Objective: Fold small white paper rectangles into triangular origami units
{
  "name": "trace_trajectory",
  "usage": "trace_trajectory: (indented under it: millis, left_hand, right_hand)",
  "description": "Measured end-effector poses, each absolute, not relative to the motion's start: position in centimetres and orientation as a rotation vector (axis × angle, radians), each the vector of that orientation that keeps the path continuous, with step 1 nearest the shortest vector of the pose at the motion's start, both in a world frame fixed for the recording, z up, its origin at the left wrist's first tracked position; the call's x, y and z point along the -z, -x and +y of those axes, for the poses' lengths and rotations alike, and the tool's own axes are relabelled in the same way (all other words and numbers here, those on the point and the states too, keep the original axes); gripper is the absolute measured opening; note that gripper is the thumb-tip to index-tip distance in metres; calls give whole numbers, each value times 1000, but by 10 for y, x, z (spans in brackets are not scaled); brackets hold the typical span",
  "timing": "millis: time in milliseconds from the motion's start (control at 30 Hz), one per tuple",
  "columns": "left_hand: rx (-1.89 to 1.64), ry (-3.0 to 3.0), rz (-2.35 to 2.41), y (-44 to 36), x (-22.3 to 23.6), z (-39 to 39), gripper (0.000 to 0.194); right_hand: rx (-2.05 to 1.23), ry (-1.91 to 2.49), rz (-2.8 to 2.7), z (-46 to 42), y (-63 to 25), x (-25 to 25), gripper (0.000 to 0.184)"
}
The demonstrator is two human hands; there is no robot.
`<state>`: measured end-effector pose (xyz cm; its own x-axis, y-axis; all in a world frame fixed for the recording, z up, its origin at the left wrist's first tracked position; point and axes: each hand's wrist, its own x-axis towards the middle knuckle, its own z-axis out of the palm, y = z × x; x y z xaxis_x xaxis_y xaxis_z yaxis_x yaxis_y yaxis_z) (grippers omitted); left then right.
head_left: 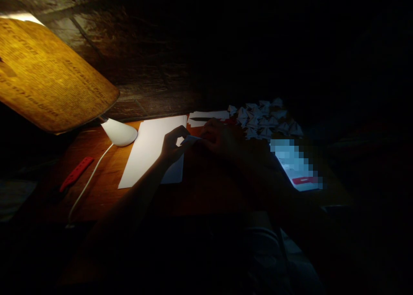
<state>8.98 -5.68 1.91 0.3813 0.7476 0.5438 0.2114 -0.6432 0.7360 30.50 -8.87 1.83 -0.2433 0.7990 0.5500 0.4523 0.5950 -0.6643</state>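
Note:
Between my two hands is a small folded piece of paper [193, 139], held above the wooden table. My left hand [172, 145] pinches its left end, thumb and fingers curled into a ring. My right hand [215, 136] closes on its right end; those fingers lie in deep shadow and are hard to make out. Under my left hand lies a stack of white paper sheets [151, 144]. Beyond my right hand, several folded paper pieces [258, 118] are heaped at the back right of the table.
A lamp with a printed shade [58, 75] and white base [119, 133] stands at the left, its cord [92, 174] running forward. A red-handled tool [76, 173] lies nearby. Smaller paper strips [213, 114] bear a dark blade-like object [199, 119]. A lit phone [295, 166] lies right.

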Motion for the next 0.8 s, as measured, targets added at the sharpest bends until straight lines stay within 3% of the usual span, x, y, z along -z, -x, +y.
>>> trace_trajectory:
  millis: [800]
  left_hand:
    - [-1193,-2099,794,-92,-22,-60,30]
  right_hand:
    - [-427,975,-1931,-84,-306,-12,5]
